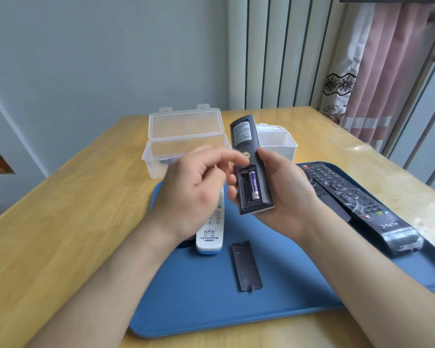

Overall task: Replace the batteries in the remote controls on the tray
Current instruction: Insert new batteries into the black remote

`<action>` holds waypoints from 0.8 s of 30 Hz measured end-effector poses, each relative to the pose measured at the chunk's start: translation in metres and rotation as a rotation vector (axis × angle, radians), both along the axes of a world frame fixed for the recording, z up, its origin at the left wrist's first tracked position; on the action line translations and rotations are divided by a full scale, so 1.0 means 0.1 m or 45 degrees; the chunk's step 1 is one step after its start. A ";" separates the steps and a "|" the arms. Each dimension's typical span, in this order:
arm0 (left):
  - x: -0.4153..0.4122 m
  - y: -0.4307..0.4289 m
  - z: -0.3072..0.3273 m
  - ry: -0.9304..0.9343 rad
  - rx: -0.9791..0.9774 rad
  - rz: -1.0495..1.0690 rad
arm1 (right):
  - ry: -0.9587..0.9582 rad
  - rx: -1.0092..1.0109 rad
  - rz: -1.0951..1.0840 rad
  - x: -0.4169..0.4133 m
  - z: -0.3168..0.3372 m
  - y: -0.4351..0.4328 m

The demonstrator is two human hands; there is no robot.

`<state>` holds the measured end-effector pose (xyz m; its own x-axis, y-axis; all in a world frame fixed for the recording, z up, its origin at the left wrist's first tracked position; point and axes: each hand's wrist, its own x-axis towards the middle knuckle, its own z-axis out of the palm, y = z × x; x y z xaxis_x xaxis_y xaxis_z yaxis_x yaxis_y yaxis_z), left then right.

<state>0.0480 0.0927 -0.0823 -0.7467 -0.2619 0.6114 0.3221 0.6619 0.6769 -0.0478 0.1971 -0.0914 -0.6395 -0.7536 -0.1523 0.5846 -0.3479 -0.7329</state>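
I read: white-and-blue plastic remote control (209, 237), "RM-1000" above small Chinese txt, brand illegible. Black plastic-wrapped remote control (359, 204), "TMTF" upside-down. Purple AAA battery (254, 185), lettering too small.

Single head-worn wide-angle view, looking forward and down.

We sit close over the blue tray (211, 297) on the wooden table (60, 234), both forearms entering from the bottom edge. Wall and curtain (377, 71) fill the top. Edges bend, probably from lens distortion. The left hand (191, 194) looks motion-blurred. There is no second view to overlap with.
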 end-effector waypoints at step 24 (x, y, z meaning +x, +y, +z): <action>-0.02 0.04 -0.05 -0.096 -0.538 -0.005 | 0.174 0.180 -0.207 0.07 0.00 -0.03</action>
<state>0.0464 0.0970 -0.0869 -0.7940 0.0023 0.6079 0.2848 0.8849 0.3686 -0.0407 0.1946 -0.0911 -0.7722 -0.6167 -0.1530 0.4219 -0.3176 -0.8492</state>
